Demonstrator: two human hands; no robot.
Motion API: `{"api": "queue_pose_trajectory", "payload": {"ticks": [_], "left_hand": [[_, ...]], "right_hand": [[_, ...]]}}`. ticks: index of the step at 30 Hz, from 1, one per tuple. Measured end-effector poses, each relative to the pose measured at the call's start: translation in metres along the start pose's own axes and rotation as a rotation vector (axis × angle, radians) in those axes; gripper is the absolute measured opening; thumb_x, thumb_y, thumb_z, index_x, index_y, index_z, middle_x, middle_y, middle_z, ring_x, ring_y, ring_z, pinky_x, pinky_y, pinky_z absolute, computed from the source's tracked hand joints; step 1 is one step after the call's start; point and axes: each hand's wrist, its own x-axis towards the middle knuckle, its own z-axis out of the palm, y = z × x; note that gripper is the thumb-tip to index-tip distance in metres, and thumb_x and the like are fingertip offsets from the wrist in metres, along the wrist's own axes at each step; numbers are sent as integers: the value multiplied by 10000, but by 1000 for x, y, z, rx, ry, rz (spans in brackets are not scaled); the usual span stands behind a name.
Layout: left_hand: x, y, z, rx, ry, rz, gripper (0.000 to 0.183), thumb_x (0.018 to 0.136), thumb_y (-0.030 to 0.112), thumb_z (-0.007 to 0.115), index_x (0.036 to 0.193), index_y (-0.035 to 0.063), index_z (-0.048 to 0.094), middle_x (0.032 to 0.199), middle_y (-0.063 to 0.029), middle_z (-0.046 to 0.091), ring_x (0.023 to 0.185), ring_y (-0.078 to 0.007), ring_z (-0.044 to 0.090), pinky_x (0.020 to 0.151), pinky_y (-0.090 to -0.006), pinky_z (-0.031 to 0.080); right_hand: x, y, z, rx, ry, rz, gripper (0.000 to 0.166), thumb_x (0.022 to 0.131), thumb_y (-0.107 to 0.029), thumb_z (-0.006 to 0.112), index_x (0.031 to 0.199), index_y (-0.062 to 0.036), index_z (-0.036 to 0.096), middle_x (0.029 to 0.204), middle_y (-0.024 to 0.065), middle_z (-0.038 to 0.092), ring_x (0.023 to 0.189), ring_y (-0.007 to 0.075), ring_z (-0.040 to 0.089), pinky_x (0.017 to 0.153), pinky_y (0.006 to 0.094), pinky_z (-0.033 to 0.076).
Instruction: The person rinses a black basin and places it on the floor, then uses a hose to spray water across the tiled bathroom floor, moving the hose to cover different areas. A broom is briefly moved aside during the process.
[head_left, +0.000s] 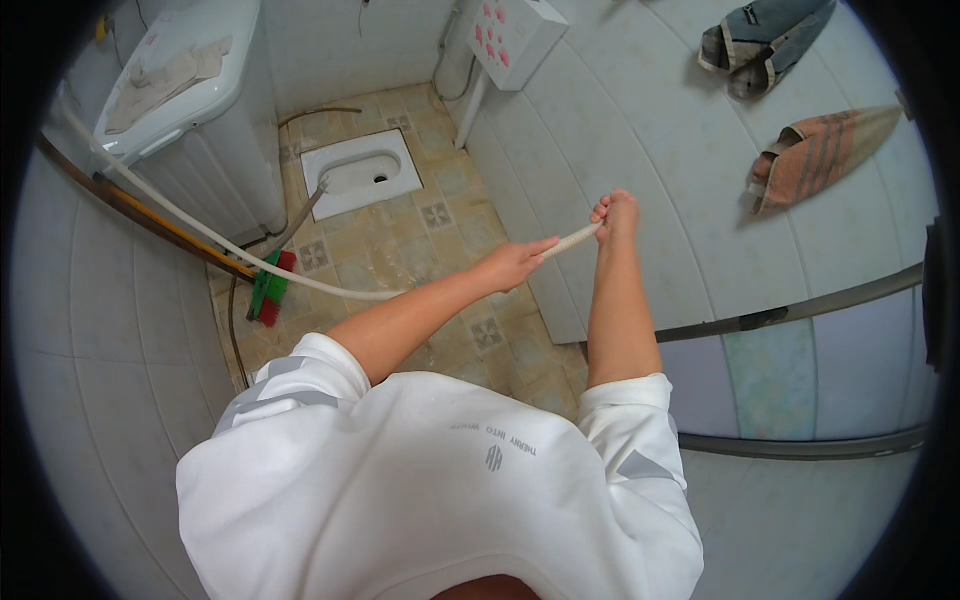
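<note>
A pale, flexible hose (570, 241) stretches between my two hands. My right hand (619, 214) is closed around it near the tiled wall, and its end is hidden by the fingers. Lower and to the left, my left hand (514, 264) grips the same hose, fingers extended along it. From there the hose passes behind my left forearm, curves over the floor and rises to the upper left. Beyond my hands a white squat toilet (361, 174) is set into the tiled floor (390, 247), which looks wet in places.
A white washing machine (217, 157) with a cloth (169, 79) on its lid stands at the left. A green-and-red broom (271, 289) leans nearby; a grey drain hose (301, 219) reaches the toilet. On the right wall are a cistern (517, 41) and hanging towels (825, 157).
</note>
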Motion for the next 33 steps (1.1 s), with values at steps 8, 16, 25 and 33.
{"api": "queue_pose_trajectory", "payload": {"ticks": [8,16,25,33], "left_hand": [[-22,-13,-16,101,-27,-42,413,881,205,382,1283,273,319,508,1,357,407,-88,374,397,-249,374],[-51,-30,-19,51,-82,-106,427,881,206,371,1297,257,289,492,-7,359,381,-99,386,396,-248,389],[-66,-47,6,92,-180,-165,429,877,204,363,1294,277,292,502,-30,393,388,-118,404,422,-270,405],[-57,-57,59,152,-445,-94,420,871,191,373,1282,263,321,498,-72,424,406,-162,436,447,-299,405]], "right_hand": [[-1,32,14,-52,-45,100,144,730,-5,307,633,-101,353,520,38,356,354,126,310,303,270,242],[-18,68,22,-177,-71,234,149,725,3,305,650,-100,381,512,38,364,341,123,317,291,268,232],[-28,102,-36,-73,-32,243,95,773,-49,322,790,-91,406,514,32,361,358,120,321,298,263,247],[-68,113,-142,97,267,265,56,759,-61,350,724,-87,386,531,40,366,383,128,326,316,269,255]]}}
